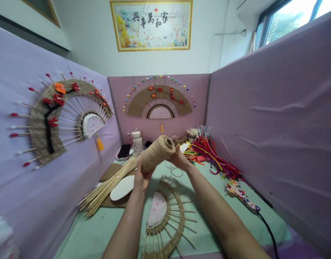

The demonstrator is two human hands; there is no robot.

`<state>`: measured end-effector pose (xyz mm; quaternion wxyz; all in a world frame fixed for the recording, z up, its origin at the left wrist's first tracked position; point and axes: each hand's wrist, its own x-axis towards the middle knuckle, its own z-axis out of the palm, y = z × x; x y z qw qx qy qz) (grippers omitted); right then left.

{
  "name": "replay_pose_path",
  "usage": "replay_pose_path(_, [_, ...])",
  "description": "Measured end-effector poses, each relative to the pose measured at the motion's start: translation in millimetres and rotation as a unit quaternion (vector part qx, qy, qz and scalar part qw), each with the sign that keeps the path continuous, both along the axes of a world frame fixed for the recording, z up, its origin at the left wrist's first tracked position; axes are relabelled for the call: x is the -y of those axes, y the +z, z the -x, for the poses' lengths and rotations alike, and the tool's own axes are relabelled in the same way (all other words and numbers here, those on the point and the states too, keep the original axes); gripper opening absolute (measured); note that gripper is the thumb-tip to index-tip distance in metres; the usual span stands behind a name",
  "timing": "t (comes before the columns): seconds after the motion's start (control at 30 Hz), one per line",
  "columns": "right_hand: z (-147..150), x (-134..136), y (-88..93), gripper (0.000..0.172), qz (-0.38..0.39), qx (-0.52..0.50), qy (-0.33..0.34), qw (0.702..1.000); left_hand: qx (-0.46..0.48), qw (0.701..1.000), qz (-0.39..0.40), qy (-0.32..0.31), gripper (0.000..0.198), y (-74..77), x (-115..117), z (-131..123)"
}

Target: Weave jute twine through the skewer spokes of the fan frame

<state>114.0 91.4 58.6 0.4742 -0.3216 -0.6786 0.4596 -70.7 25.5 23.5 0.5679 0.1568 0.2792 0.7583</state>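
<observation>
A large roll of jute twine (156,153) is held tilted above the table, its hollow end turned up to the right. My left hand (144,176) grips its lower left end from beneath. The fingers of my right hand (178,158) are round the upper right end, partly hidden behind it. Loose twine (176,169) loops down near my right wrist. Below my forearms lies a half-woven fan (178,212) of thin sticks and twine, with a white spotted half-round centre (158,210).
A bundle of thin sticks (106,190), a white oval piece (122,187) and brown cardboard (110,172) lie at left. Colourful pipe cleaners (216,153) and a corded glue gun (242,196) are at right. A white bottle (136,138) stands behind. Finished fans (46,118) hang on the partitions.
</observation>
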Motion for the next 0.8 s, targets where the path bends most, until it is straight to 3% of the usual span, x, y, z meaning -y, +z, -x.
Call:
replay_pose_path(0.1, [-8, -2, -21.6, 0.062, 0.112, -0.063, 0.132, 0.983, -0.01, 1.0, 0.005, 0.003, 0.031, -3.2, -3, 7])
replay_pose_path(0.17, [-19, -8, -29.8, 0.049, 0.16, -0.137, 0.146, 0.967, -0.021, 1.0, 0.011, 0.016, 0.025, -4.7, -5, 12])
replay_pose_path(0.33, [-49, -26, -24.3, 0.043, 0.112, -0.322, -0.015, 0.94, -0.091, 0.992, 0.014, 0.08, 0.032, -7.7, -7, 12])
replay_pose_path(0.43, [-69, -32, -17.0, 0.04, 0.07, -0.436, -0.076, 0.894, -0.144, 0.98, 0.015, 0.135, 0.044, -9.7, -9, 8])
replay_pose_path(0.53, [-93, -35, -16.8, 0.036, 0.066, -0.478, -0.22, 0.848, -0.124, 0.976, 0.014, 0.179, 0.045, -10.4, -12, 9])
replay_pose_path(0.63, [-110, -40, -21.4, 0.032, 0.078, -0.471, -0.36, 0.802, -0.039, 0.988, 0.015, 0.148, 0.035, -8.0, -12, 15])
replay_pose_path(0.73, [-113, -47, -24.6, 0.026, 0.071, -0.464, -0.413, 0.781, 0.011, 0.997, -0.002, 0.078, 0.028, -3.6, -9, 19])
replay_pose_path(0.8, [-107, -50, -26.0, 0.025, 0.062, -0.388, -0.449, 0.802, 0.008, 0.999, -0.017, 0.048, 0.027, -0.9, -5, 18])
